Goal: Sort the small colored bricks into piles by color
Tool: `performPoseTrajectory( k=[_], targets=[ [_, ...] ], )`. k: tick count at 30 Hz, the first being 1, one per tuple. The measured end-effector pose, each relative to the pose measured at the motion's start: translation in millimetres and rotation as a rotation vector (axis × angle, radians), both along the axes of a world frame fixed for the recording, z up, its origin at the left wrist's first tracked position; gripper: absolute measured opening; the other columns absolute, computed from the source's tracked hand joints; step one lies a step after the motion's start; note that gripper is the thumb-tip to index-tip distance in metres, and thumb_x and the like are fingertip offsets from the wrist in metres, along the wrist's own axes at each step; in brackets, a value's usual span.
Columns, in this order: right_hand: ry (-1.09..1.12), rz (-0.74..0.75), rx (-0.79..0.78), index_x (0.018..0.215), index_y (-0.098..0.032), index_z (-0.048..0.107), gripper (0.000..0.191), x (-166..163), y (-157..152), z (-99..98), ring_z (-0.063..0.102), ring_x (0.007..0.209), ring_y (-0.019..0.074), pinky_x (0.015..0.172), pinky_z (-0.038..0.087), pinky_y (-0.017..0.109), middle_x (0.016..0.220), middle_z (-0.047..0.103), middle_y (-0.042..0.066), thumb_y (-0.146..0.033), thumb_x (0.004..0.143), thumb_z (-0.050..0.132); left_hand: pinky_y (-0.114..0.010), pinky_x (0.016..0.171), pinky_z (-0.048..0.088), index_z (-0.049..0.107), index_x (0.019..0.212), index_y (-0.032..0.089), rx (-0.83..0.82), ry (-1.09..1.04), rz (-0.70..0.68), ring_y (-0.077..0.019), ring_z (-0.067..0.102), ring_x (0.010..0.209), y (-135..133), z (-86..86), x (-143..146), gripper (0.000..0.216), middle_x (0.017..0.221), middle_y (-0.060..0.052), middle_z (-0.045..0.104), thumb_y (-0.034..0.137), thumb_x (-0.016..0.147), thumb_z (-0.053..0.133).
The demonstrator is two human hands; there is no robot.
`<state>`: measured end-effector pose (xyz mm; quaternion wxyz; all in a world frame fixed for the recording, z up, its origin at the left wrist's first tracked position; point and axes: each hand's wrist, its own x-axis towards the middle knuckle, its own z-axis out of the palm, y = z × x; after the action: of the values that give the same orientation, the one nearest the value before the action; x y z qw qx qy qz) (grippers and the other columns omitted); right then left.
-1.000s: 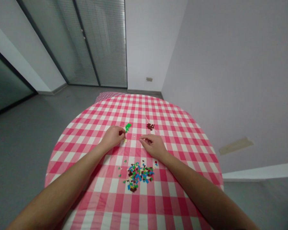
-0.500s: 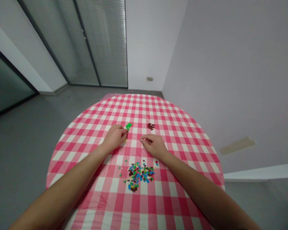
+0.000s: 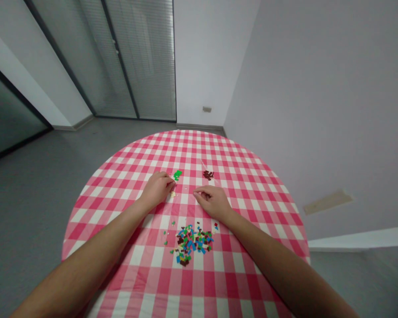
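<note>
A round table under a pink-and-white checked cloth (image 3: 239, 274) fills the lower view. My left hand (image 3: 157, 189) rests on it with fingers curled, fingertips pinched beside a small group of green pieces (image 3: 177, 175); a pale piece (image 3: 173, 194) lies just by its thumb. What the pinch holds is too small to name. My right hand (image 3: 213, 201) lies to the right, fingers drawn together and tips on the cloth. A heap of mixed small pieces (image 3: 191, 243) in blue, green, brown and red sits between my forearms. A small brown group (image 3: 208, 175) lies beyond the right hand.
A few stray green and red pieces (image 3: 167, 232) lie around the heap. The table's far edge meets grey floor (image 3: 46, 168); a white wall (image 3: 318, 110) stands close on the right. Glass doors with blinds (image 3: 135, 57) are at the back.
My left hand shifted slightly near the green pieces, its fingertips moving forward and back a little. The right hand stays in place.
</note>
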<state>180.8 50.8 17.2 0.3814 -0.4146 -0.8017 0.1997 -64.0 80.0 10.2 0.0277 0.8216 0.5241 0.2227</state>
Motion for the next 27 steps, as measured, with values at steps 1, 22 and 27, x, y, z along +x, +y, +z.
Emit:
performPoseTrajectory(
  k=[1, 22, 27],
  targets=[
    [-0.004, -0.002, -0.005, 0.086, -0.020, 0.076, 0.015, 0, 0, -0.3, 0.059, 0.058, 0.0139, 0.056, 0.044, 0.025, 0.071, 0.072, 0.004, -0.025, 0.087, 0.062, -0.037, 0.078, 0.043, 0.075, 0.073, 0.019, 0.011, 0.020, 0.009, -0.0225, 0.058, 0.079, 0, -0.1, 0, 0.032, 0.079, -0.008, 0.067, 0.023, 0.094, 0.052],
    [0.025, 0.002, 0.028, 0.085, -0.021, 0.077, 0.018, 1, -1, 3.4, 0.059, 0.057, 0.0143, 0.056, 0.044, 0.026, 0.071, 0.072, 0.004, -0.026, 0.087, 0.060, -0.038, 0.082, 0.039, 0.077, 0.095, 0.019, -0.015, 0.145, -0.045, -0.0247, 0.058, 0.085, -10, 12.5, 5, 0.029, 0.096, -0.010, 0.075, 0.015, 0.089, 0.049],
    [0.031, -0.004, 0.032, 0.084, -0.020, 0.076, 0.018, 1, 0, 1.4, 0.059, 0.056, 0.0136, 0.056, 0.044, 0.025, 0.069, 0.071, 0.004, -0.026, 0.087, 0.060, -0.039, 0.080, 0.038, 0.077, 0.083, 0.019, -0.011, 0.164, 0.003, -0.0239, 0.058, 0.081, -11, 13.6, 6, 0.028, 0.088, -0.010, 0.074, 0.015, 0.087, 0.050]
  ],
)
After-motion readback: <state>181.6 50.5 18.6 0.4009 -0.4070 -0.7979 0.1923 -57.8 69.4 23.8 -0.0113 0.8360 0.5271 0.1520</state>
